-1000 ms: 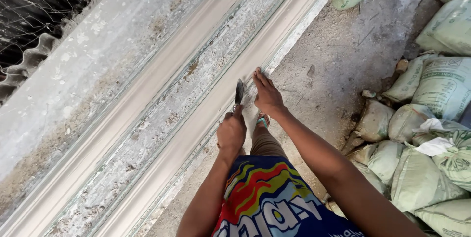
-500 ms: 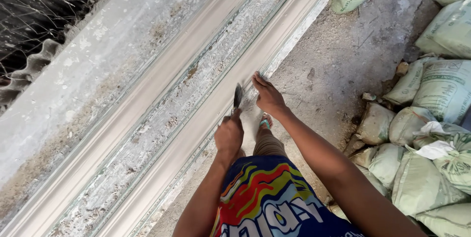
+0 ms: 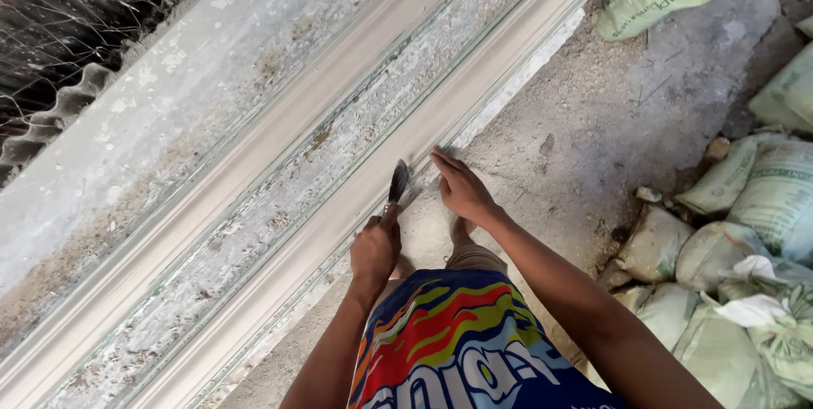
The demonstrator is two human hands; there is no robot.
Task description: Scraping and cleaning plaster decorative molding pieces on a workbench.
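head view: left hand (image 3: 375, 250), fingers closed around the handle of a brush (image 3: 397, 182); bristles lay against the near rail of a long white moulding (image 3: 279, 134) that ran diagonally across the frame. right hand (image 3: 461, 190), fingers straight and together, flat, holding nothing, pressed at the moulding's near edge just beside the brush. dusty floor (image 3: 627, 113) to the right. pale green sacks (image 3: 745, 231) heaped at right, one more at top. bright patterned shorts (image 3: 457, 341) at bottom.
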